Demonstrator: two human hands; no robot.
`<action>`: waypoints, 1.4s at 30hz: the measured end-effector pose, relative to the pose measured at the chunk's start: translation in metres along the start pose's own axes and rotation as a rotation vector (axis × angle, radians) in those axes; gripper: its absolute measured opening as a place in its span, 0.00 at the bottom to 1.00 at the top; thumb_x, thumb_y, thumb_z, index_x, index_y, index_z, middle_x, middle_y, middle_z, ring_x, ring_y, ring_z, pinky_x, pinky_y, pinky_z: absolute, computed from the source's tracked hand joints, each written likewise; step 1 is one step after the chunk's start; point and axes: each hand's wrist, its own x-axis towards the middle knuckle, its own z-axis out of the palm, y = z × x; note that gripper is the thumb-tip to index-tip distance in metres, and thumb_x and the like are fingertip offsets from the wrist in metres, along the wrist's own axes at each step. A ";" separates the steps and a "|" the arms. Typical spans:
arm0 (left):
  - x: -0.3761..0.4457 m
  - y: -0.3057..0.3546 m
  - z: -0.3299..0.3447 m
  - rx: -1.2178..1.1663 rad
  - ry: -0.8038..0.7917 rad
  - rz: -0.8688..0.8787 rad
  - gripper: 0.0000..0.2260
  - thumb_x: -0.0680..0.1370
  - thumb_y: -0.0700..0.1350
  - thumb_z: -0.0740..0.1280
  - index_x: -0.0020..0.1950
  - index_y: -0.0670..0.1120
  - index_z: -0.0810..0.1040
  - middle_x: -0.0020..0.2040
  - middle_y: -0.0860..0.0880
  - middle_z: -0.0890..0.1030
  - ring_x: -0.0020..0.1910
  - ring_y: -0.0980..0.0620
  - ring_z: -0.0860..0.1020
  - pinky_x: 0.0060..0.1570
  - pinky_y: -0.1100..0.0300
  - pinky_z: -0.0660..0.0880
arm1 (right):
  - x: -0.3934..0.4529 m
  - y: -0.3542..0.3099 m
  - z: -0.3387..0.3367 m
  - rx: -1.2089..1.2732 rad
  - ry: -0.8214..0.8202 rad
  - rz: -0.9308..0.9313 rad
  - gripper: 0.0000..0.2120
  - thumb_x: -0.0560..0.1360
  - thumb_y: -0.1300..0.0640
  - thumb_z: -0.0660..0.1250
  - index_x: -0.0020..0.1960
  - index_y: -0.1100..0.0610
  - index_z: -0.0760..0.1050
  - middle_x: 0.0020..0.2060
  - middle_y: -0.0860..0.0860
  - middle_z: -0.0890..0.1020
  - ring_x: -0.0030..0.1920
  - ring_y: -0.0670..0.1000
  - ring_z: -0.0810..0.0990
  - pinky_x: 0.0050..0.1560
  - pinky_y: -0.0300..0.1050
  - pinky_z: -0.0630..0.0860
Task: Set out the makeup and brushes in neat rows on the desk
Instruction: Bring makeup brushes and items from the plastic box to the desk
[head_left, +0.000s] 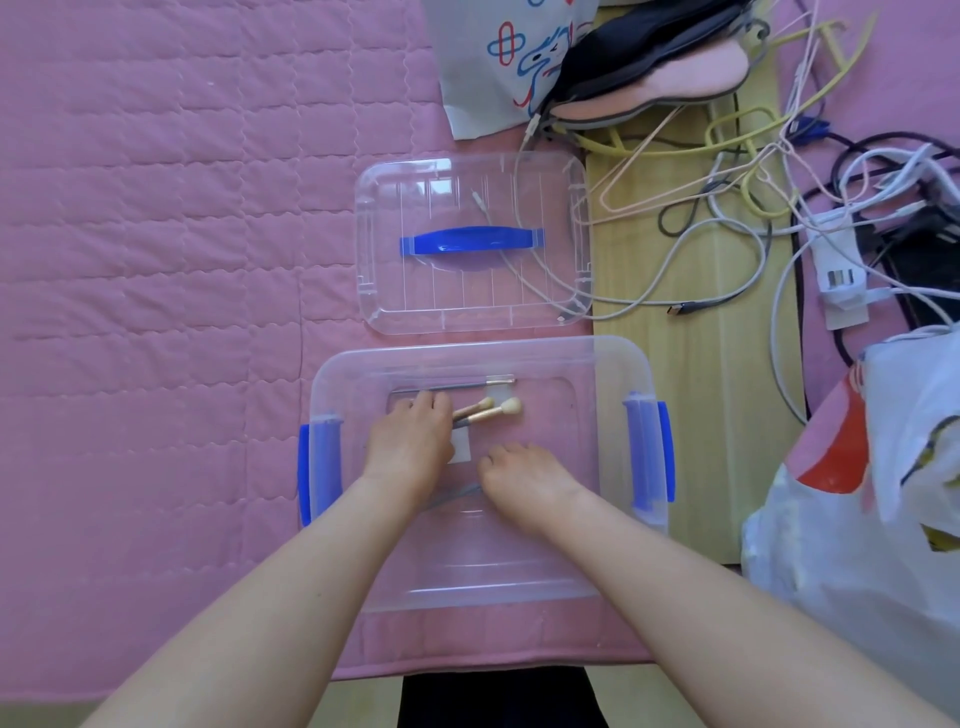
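A clear plastic box (613, 364) with blue side latches stands open on the pink quilted cover. Both my hands reach down into it. My left hand (410, 441) curls over the handles of two pale-tipped makeup brushes (498, 410) whose heads point right. A thin dark brush (457, 385) lies along the box's far wall. My right hand (524, 475) is curled at the box floor, where a grey stick (454, 493) emerges to its left; its fingertips are hidden. A small white patch (460, 448) lies between my hands.
The box's clear lid (405, 291) with a blue handle lies just beyond the box. A tangle of cables and wire hangers (753, 171) covers the wooden strip at the right. White plastic bags (857, 519) stand at the right, a printed bag (498, 67) at the back.
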 end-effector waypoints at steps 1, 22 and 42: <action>0.000 -0.001 0.001 -0.019 -0.012 -0.015 0.10 0.76 0.40 0.61 0.57 0.46 0.68 0.54 0.47 0.77 0.55 0.45 0.74 0.34 0.55 0.65 | -0.002 0.002 0.000 0.011 0.008 0.013 0.15 0.78 0.63 0.56 0.63 0.64 0.68 0.60 0.60 0.73 0.61 0.60 0.73 0.57 0.53 0.70; 0.005 -0.001 0.008 0.125 -0.028 0.011 0.10 0.79 0.40 0.57 0.59 0.45 0.70 0.54 0.45 0.80 0.56 0.43 0.77 0.46 0.55 0.73 | -0.028 0.011 -0.015 -0.002 -0.132 0.166 0.15 0.79 0.61 0.54 0.65 0.58 0.67 0.60 0.57 0.78 0.61 0.59 0.77 0.53 0.50 0.72; -0.199 -0.001 -0.132 -1.120 0.162 -0.228 0.07 0.77 0.36 0.54 0.46 0.49 0.63 0.31 0.48 0.69 0.30 0.50 0.69 0.30 0.63 0.66 | -0.172 -0.032 -0.140 0.353 0.072 0.149 0.13 0.73 0.67 0.52 0.52 0.53 0.65 0.46 0.59 0.77 0.43 0.59 0.75 0.40 0.51 0.72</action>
